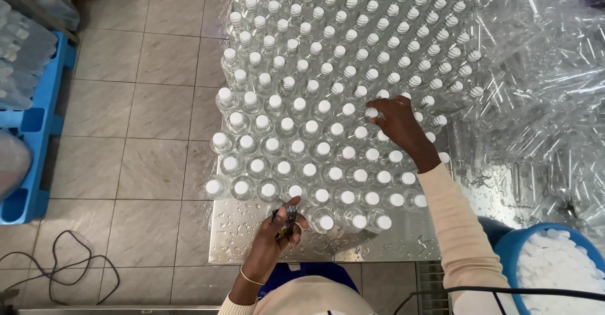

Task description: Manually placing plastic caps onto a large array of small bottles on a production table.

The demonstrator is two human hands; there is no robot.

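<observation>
Over at nine o'clock a blue pallet point(38, 119) sits on the tiled floor point(145, 163), with a black cable point(69, 258) looped at seven o'clock. Moving right, the wet steel table point(239, 239) carries a dense block of clear plastic bottles point(296, 126), nearly all wearing white caps. The left hand point(277, 230), down at six o'clock by the table's near edge, is pinched around a small dark object point(287, 213) I can't identify. It hovers just beside the front-row bottle point(322, 221). The right hand point(397, 126) reaches to about two o'clock of the left, fingers curled down on the cap of one bottle point(373, 113) in the middle rows, seemingly gripping or pressing it.

Judging by looks, these bottles are filled, so moderately heavy for their size. Their walls are thin and would give under a squeeze, and they are slick with water droplets. The ribbed cap or the neck below it seems the surest hold. Farther right lies crumpled clear plastic wrap point(542, 100), and at five o'clock a blue tub point(513, 245) of loose white caps point(554, 264).
</observation>
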